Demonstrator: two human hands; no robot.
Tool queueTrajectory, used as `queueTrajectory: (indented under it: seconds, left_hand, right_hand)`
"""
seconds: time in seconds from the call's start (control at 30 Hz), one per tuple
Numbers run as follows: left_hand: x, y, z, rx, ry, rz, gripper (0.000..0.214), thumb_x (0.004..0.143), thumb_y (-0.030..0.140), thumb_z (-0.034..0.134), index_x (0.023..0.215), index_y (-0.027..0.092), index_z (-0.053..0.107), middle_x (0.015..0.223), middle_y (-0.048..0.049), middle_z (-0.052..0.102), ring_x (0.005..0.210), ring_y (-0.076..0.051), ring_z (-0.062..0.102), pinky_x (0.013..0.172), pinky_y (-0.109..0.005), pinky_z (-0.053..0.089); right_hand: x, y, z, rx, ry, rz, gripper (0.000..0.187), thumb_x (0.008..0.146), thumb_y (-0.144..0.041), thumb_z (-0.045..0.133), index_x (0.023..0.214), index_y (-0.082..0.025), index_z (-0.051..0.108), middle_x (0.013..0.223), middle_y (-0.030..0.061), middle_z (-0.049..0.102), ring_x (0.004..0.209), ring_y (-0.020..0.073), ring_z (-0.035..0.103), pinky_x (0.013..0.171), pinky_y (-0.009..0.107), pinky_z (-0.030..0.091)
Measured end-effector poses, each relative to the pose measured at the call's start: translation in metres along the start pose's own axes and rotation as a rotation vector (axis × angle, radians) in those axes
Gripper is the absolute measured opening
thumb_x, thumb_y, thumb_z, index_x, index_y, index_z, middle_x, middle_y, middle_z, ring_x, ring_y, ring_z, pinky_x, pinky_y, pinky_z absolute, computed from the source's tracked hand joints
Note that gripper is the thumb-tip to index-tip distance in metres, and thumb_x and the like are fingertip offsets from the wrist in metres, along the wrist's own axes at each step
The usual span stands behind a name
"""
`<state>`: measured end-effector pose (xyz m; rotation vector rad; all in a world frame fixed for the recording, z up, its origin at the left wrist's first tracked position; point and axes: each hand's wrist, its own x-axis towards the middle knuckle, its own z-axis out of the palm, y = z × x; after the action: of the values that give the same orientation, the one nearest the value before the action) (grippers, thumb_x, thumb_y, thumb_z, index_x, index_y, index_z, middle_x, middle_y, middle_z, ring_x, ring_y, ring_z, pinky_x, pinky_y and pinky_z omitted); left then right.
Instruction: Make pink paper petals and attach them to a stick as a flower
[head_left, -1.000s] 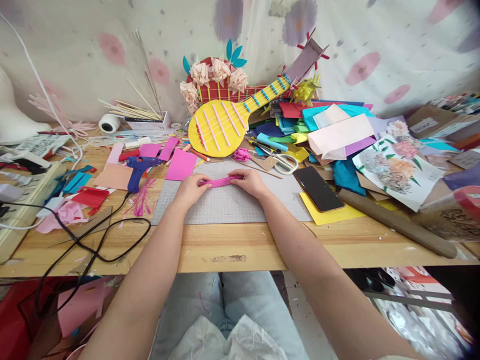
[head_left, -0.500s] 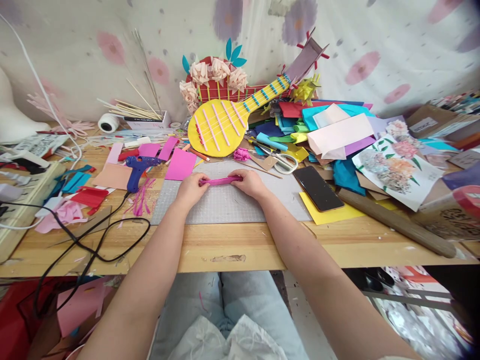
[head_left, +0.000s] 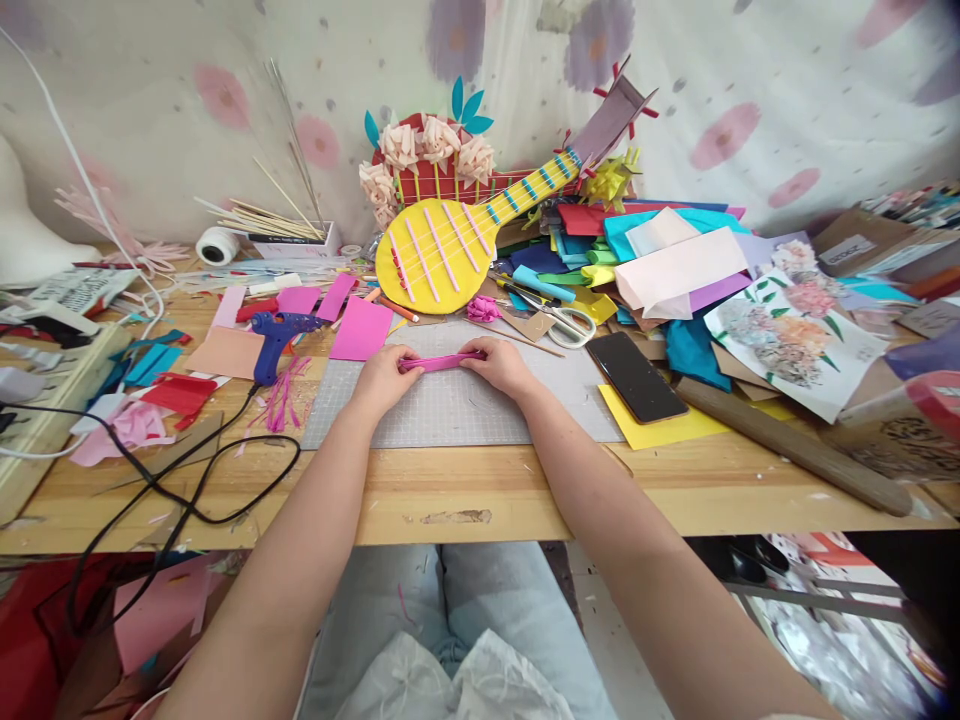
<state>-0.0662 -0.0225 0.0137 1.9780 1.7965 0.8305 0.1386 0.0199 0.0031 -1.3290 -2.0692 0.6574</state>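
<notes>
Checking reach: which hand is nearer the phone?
Right. The right hand is left of the phone, not touching it; the left hand is farther left, at the other end of the pink strip both hold.

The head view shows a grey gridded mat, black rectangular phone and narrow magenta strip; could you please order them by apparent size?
1. Grey gridded mat, partly covered
2. Black rectangular phone
3. Narrow magenta strip, its ends hidden

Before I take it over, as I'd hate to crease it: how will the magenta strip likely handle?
Probably light: the magenta strip is narrow and looks papery. It may be fairly stiff lengthwise, spanning left hand to right hand without obvious sag. Squeezing could crease it.
</notes>
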Motion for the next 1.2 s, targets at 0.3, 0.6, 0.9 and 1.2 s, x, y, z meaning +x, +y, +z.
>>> queueTrajectory:
  seconds: [0.3,0.6,0.9,1.2]
  left_hand:
    - [0.001,-0.003,0.001,0.004,0.014,-0.02,0.016,0.073,0.028,0.059,0.085,0.019,0.066,0.083,-0.0035,0.067,0.076,-0.015,0.059,0.072,-0.027,0.045]
    - [0.001,0.0,-0.006,-0.023,-0.007,-0.121,0.015,0.07,0.03,0.064,0.079,0.021,0.071,0.078,-0.0034,0.07,0.071,-0.017,0.061,0.066,-0.029,0.044]
    - [0.002,-0.01,-0.008,-0.258,-0.196,-0.171,0.024,0.062,0.036,0.07,0.079,0.019,0.071,0.061,-0.0021,0.067,0.057,-0.015,0.061,0.058,-0.027,0.044]
    - [0.004,0.005,-0.016,-0.309,-0.036,-0.057,0.053,0.066,0.044,0.065,0.111,0.015,0.059,0.105,-0.0104,0.065,0.087,-0.016,0.061,0.077,-0.029,0.047]
  right_hand:
    - [-0.001,-0.006,0.0,-0.031,-0.009,0.012,0.012,0.073,-0.025,0.063,0.082,-0.019,0.069,0.077,0.0003,0.065,0.069,0.0114,0.053,0.067,0.024,0.038]
    - [0.001,0.0,0.0,-0.002,0.03,0.016,0.011,0.07,-0.027,0.065,0.077,-0.02,0.069,0.072,-0.0008,0.065,0.066,0.0112,0.052,0.063,0.023,0.036]
    - [0.0,0.001,-0.021,0.102,-0.122,-0.06,0.011,0.068,-0.024,0.063,0.074,-0.017,0.07,0.069,-0.0007,0.065,0.067,0.0114,0.054,0.063,0.022,0.038]
    - [-0.004,-0.001,-0.031,0.088,-0.211,-0.042,0.01,0.068,-0.022,0.063,0.074,-0.016,0.069,0.069,-0.0005,0.065,0.067,0.0115,0.054,0.063,0.022,0.038]
